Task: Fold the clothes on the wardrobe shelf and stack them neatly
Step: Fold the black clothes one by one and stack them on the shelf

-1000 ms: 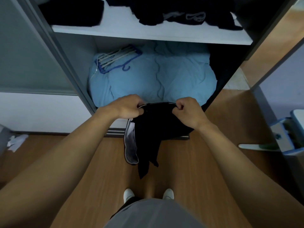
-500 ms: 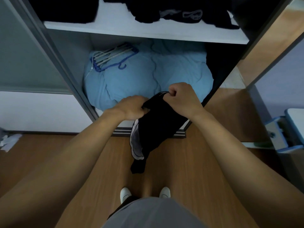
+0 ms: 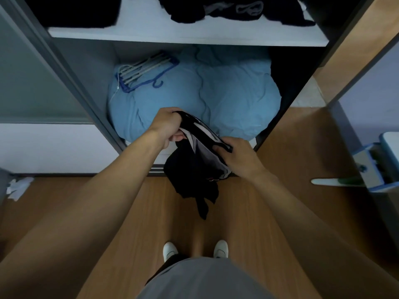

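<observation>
Wardrobe shelf [image 3: 187,36], white, overhead: dark pile [image 3: 75,11] at left apparently stacked, dark heap [image 3: 237,9] at right unfolded; black garment [image 3: 190,175] hanging mid-air below, unfolded, left hand [image 3: 167,124] and right hand [image 3: 239,157] each with grip closed on its edge; most work judged left.

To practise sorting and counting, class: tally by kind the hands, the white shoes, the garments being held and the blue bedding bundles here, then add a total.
Hands: 2 (left hand, right hand)
White shoes: 2 (left shoe, right shoe)
Garments held: 1 (black garment, gripped by both hands)
Blue bedding bundles: 1 (bedding)
Total: 6
</observation>
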{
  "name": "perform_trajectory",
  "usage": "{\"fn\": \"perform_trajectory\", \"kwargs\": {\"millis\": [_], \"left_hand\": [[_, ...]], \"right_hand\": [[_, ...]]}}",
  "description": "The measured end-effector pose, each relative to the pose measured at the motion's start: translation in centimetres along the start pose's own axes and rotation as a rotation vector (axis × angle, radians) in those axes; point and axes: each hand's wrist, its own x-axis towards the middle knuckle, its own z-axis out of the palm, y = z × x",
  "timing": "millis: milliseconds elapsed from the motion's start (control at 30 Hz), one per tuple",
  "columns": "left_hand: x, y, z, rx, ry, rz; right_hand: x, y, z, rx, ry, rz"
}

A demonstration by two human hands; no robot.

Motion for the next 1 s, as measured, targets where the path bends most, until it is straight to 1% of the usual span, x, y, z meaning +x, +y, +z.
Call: {"fn": "perform_trajectory", "kwargs": {"millis": [133, 200, 267, 333, 367, 433, 467, 500, 567, 633, 700, 733, 800, 900, 933, 1000], "left_hand": [[0.1, 0.3, -0.4, -0.071, 0.043, -0.099], [0.2, 0.4, -0.8, -0.096, 0.062, -0.119], [0.2, 0.6, -1.2, -0.112, 0.085, -0.127], [0.2, 0.7, -1.5, -0.106, 0.097, -0.126], [0.1, 0.7, -1.7, -0.086, 0.098, -0.118], [0.2, 0.6, -2.3, 0.003, 0.089, -0.086], [0.2, 0.6, -2.8, 0.063, 0.071, -0.068], [0.2, 0.5, -3.3, 0.128, 0.04, -0.056], [0.1, 0.3, -4.7, 0.283, -0.043, -0.056], [-0.1, 0.2, -6.0, 0.465, -0.145, -0.085], [-0.2, 0.0, -7.2, 0.548, -0.236, -0.125], [-0.3, -0.1, -7.6, 0.538, -0.277, -0.137], [-0.4, -0.8, -8.7, 0.408, -0.358, -0.129], [-0.2, -3.1, -10.0, 0.1, -0.499, 0.003], [-0.2, -4.1, -10.2, 0.039, -0.509, 0.044], [-0.4, -6.2, -9.4, 0.052, -0.455, 0.104]], "right_hand": [[-0.8, -0.4, 1.1, 0.189, -0.05, 0.035], [-1.5, -0.8, 1.6, 0.207, -0.044, 0.074], [-2.1, -1.1, 2.2, 0.182, -0.079, 0.091], [-2.5, -1.4, 3.0, 0.107, -0.135, 0.077], [-2.4, -1.3, 3.5, 0.054, -0.13, 0.072], [-1.8, -0.9, 4.0, -0.043, -0.032, 0.084], [-1.3, -0.8, 3.8, -0.04, 0.028, 0.103], [-0.8, -0.5, 3.5, 0.017, 0.07, 0.127], [0.2, 0.2, 2.6, 0.224, 0.093, 0.161], [0.7, 0.7, 1.7, 0.429, 0.084, 0.173], [0.8, 0.8, 1.3, 0.609, 0.048, 0.211], [0.8, 0.6, 1.2, 0.685, 0.031, 0.221], [0.7, 0.4, 1.0, 0.753, 0.016, 0.192], [0.5, -0.2, 0.1, 0.752, -0.009, 0.135], [0.4, -0.5, -0.1, 0.74, -0.028, 0.123], [0.3, -1.1, -0.3, 0.71, -0.058, 0.107]]}}
